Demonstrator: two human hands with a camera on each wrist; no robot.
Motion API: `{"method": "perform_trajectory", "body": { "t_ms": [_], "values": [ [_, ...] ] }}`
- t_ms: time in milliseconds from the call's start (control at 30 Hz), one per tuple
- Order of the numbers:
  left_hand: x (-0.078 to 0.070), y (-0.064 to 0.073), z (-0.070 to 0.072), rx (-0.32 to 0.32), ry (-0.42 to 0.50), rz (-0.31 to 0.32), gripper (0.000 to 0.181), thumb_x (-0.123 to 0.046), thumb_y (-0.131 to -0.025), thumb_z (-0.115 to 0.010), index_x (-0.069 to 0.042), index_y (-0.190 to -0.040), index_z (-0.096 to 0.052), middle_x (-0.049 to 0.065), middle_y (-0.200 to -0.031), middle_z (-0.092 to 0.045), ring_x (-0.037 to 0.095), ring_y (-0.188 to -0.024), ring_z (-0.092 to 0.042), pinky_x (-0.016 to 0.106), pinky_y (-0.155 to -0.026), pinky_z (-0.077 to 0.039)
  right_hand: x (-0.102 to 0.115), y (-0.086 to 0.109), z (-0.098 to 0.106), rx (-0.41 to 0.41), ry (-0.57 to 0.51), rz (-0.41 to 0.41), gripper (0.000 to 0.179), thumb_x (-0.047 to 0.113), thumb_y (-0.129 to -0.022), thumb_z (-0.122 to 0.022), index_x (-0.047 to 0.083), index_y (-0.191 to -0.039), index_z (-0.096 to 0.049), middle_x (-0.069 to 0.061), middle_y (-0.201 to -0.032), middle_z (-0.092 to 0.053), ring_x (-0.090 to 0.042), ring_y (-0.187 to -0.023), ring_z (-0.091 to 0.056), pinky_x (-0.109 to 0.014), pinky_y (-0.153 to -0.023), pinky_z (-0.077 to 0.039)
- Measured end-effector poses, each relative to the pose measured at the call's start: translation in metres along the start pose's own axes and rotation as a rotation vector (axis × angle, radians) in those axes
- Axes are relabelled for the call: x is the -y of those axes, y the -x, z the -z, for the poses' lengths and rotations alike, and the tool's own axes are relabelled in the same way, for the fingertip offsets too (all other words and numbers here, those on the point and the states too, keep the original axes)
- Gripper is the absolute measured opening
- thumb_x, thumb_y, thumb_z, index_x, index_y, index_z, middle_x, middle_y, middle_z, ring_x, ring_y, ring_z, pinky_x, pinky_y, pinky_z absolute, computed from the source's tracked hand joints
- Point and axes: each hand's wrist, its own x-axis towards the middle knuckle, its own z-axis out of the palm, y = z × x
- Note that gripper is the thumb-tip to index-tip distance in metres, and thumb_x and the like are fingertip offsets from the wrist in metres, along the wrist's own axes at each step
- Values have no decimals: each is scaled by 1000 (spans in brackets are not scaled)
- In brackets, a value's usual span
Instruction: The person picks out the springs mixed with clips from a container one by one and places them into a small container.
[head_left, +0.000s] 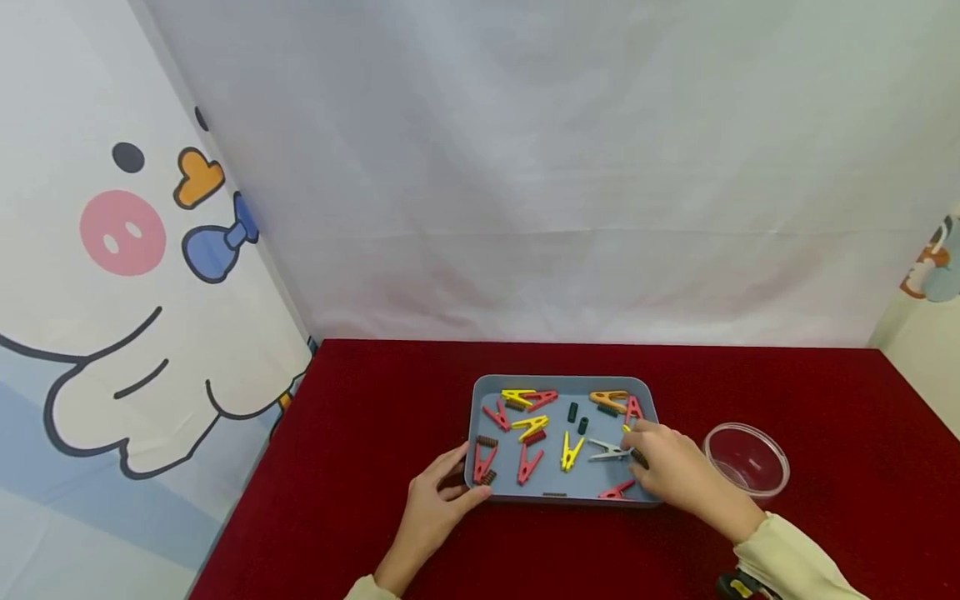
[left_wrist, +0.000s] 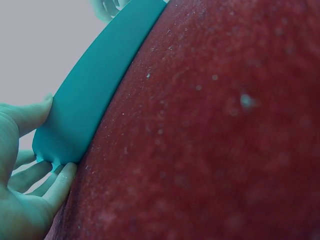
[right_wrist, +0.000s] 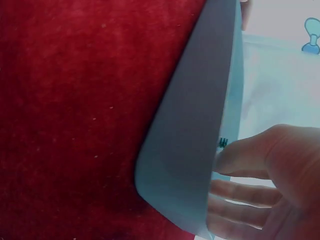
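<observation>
A shallow grey-blue tray (head_left: 565, 381) holds A-shaped plastic clothes pegs, red, yellow, orange and one pale blue peg (head_left: 607, 451). Small ribbed pieces in brown, green and dark red lie among them, like a brown ribbed piece (head_left: 487, 441). My left hand (head_left: 431, 504) grips the tray's near left corner, thumb on the front rim and fingers along the side. Over the tray's right part, my right hand (head_left: 667, 462) pinches a small dark ribbed piece (head_left: 639, 457) between thumb and fingers, close to the pale blue peg. Some fingertips are hidden in the head view.
A round clear plastic bowl (head_left: 746, 460) stands right of the tray, beside the right forearm. Dark red cloth (head_left: 390, 400) covers the table. A pale curtain (head_left: 585, 208) hangs behind it, and a cartoon-printed sheet (head_left: 112, 333) hangs at the left.
</observation>
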Motion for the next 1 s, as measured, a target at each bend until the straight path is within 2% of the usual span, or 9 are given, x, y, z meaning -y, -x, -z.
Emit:
{"method": "perform_trajectory", "body": {
  "t_ms": [200, 467, 700, 1000],
  "values": [
    [-2, 0, 0, 5, -8, 7, 66, -17, -73, -72, -3, -130, -41, 15, -128, -43, 29, -108, -48, 28, -74, -48, -1, -2, -5, -32, 69, 18, 16, 6, -64, -69, 8, -80, -67, -1, -80, -57, -14, -66, -55, -29, -51, -43],
    [-2, 0, 1, 1, -13, 12, 65, -17, -73, -72, -4, -130, -42, 15, -127, -44, 29, -108, -48, 30, -75, -48, -1, -12, -11, 24, 140, -3, 15, -3, -65, -59, 8, -74, -64, -3, -73, -55, -11, -54, -44, -27, -44, -35],
    [-2, 1, 0, 9, 10, 16, 66, -15, -74, -71, -4, -131, -41, 15, -128, -43, 30, -109, -47, 26, -75, -48, -1, -14, -12, 55, 153, -11, 17, -8, -66, -57, 8, -71, -62, -3, -73, -55, -12, -53, -42, -28, -43, -33],
    [-2, 0, 1, 13, -2, 1, 65, -15, -74, -71, -3, -130, -41, 16, -128, -43, 30, -108, -47, 28, -75, -48, 0, -13, -9, 56, 144, 10, 20, -12, -63, -58, 7, -70, -61, -4, -70, -53, -12, -53, -41, -29, -46, -33]
  ]
}}
